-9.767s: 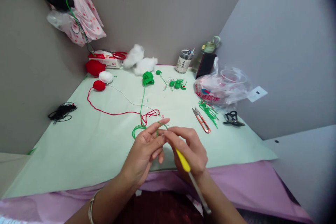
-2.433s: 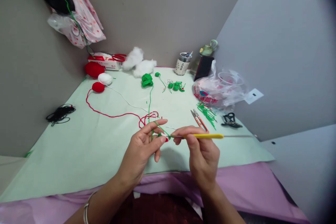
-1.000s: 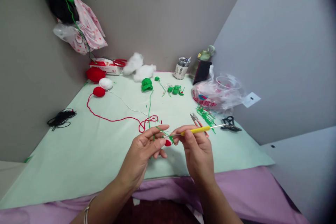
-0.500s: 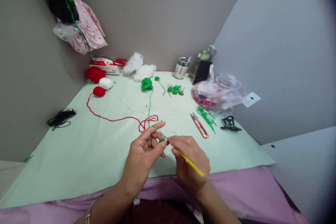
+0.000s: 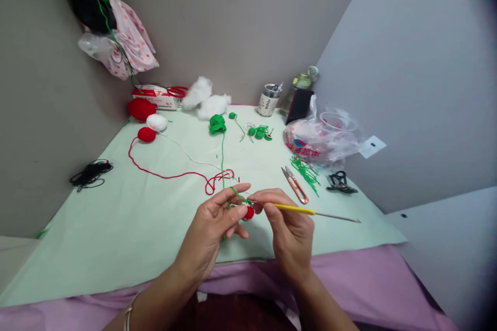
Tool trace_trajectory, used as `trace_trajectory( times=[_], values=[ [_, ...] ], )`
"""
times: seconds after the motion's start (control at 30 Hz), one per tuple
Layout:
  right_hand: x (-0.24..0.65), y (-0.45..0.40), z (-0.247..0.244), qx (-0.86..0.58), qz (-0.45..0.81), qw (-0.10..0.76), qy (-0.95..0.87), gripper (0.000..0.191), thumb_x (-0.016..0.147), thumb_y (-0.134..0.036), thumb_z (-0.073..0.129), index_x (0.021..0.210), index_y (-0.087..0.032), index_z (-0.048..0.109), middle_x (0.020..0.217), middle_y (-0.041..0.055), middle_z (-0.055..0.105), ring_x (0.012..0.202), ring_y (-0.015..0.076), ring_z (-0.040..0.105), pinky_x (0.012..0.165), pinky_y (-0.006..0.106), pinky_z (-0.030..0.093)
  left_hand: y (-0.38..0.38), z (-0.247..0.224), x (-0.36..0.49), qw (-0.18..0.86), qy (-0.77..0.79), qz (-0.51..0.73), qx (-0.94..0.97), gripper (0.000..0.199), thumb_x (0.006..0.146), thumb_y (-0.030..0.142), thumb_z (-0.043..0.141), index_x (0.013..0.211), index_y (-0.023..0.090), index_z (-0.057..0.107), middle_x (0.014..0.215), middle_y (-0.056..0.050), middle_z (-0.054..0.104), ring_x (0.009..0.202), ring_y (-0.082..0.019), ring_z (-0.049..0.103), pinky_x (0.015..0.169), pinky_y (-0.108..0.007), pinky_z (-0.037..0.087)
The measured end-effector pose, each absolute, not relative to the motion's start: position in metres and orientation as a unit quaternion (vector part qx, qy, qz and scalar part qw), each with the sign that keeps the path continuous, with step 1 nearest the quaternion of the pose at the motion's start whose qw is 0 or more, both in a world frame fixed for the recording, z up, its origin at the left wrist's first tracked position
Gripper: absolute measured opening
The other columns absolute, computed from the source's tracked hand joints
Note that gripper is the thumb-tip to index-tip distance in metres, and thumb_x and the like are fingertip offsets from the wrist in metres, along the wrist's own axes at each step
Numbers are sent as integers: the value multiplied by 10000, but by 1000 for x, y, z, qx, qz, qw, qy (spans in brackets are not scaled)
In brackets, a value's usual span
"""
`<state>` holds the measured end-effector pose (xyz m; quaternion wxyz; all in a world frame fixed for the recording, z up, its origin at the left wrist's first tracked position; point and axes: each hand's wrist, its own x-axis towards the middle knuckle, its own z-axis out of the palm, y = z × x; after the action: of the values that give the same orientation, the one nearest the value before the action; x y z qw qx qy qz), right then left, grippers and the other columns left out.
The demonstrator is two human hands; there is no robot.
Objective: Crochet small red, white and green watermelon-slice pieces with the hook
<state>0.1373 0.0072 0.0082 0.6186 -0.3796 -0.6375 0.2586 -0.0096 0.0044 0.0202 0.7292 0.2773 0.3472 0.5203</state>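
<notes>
Between its thumb and fingers my left hand [image 5: 212, 225] pinches a small crochet piece [image 5: 248, 212], red in the middle with white and green at its edge. Green yarn [image 5: 223, 158] runs over the raised left index finger and back to a green yarn ball [image 5: 217, 124]. My right hand [image 5: 291, 227] is closed on a crochet hook [image 5: 295, 209] with a yellow handle. Its bare metal end points right, while the other end meets the green stitches at the piece's top edge. The exact stitch is too small to make out.
Thread snips [image 5: 295, 186] and green yarn scraps [image 5: 306, 175] lie on the right, before a plastic bag [image 5: 318, 139]. Red yarn balls [image 5: 146, 135], a white ball [image 5: 157, 123] and stuffing [image 5: 213, 107] sit at the back. Black yarn [image 5: 91, 173] lies far left.
The hook has swung from slanting down toward me to nearly level, its metal end now showing at right. The crochet piece has turned so its red face shows.
</notes>
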Motion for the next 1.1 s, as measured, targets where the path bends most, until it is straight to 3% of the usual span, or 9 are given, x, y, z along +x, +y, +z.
trace_trajectory(
  times=[0.1, 0.2, 0.33, 0.43, 0.53, 0.67, 0.8, 0.93, 1.1],
  values=[
    [138, 5, 3, -386, 132, 577, -707, 272, 995, -90, 621, 1114, -272, 784, 963, 52, 789, 855, 191, 737, 745, 332, 615, 7, 17, -8, 718, 353, 537, 268, 389, 771, 247, 920, 1149, 205, 839, 723, 57, 596, 482, -21, 384, 549, -199, 548],
    [141, 4, -2, -366, 49, 553, -747, 328, 977, -75, 645, 1190, -285, 780, 1049, 79, 789, 928, 211, 740, 772, 349, 616, 11, 14, -10, 768, 324, 502, 232, 369, 772, 248, 911, 1126, 172, 842, 594, 92, 481, 450, -20, 283, 490, -164, 478],
    [145, 10, 1, -389, 225, 631, -632, 211, 1031, -164, 600, 1054, -257, 787, 879, 38, 750, 758, 174, 696, 672, 307, 584, 16, 16, -17, 789, 316, 491, 190, 293, 755, 198, 911, 1037, 142, 855, 623, 90, 479, 451, -3, 202, 451, -125, 398],
    [145, 14, 4, -372, 357, 651, -557, 192, 1042, -264, 612, 965, -237, 787, 843, 23, 725, 689, 144, 649, 648, 280, 560, 15, 20, -17, 771, 325, 504, 216, 350, 753, 173, 906, 1098, 190, 845, 731, 66, 575, 446, 6, 253, 478, -152, 439],
    [143, 15, 4, -367, 387, 618, -578, 163, 1017, -281, 665, 958, -238, 810, 887, 33, 762, 765, 149, 674, 709, 274, 565, 11, 20, -14, 745, 343, 505, 270, 356, 760, 213, 909, 1110, 223, 846, 777, 44, 634, 483, -23, 384, 565, -210, 519],
    [145, 15, -1, -362, 421, 627, -546, 175, 1038, -296, 642, 994, -251, 805, 865, 15, 757, 760, 136, 684, 716, 257, 571, 10, 19, -13, 710, 363, 516, 312, 247, 812, 263, 879, 1055, 222, 865, 732, 12, 668, 685, -111, 588, 741, -246, 541],
    [148, 16, -2, -348, 451, 634, -524, 214, 1056, -324, 610, 966, -222, 775, 873, 23, 750, 744, 141, 705, 710, 272, 593, 11, 20, -16, 703, 365, 517, 325, 234, 821, 244, 867, 1054, 241, 864, 772, 8, 701, 729, -120, 622, 776, -247, 513],
    [149, 11, 6, -368, 405, 621, -561, 242, 1083, -309, 549, 981, -209, 745, 900, 38, 761, 756, 152, 718, 723, 292, 612, 10, 17, -18, 686, 376, 523, 337, 253, 835, 253, 856, 1088, 256, 854, 797, 21, 673, 735, -114, 626, 778, -241, 506],
    [148, 1, 15, -383, 198, 571, -699, 229, 1071, -157, 504, 1065, -226, 723, 926, 35, 775, 817, 159, 736, 751, 286, 612, 9, 9, -18, 636, 399, 534, 389, 266, 862, 253, 831, 1127, 275, 838, 823, 19, 666, 799, -127, 627, 790, -231, 514]
  ],
)
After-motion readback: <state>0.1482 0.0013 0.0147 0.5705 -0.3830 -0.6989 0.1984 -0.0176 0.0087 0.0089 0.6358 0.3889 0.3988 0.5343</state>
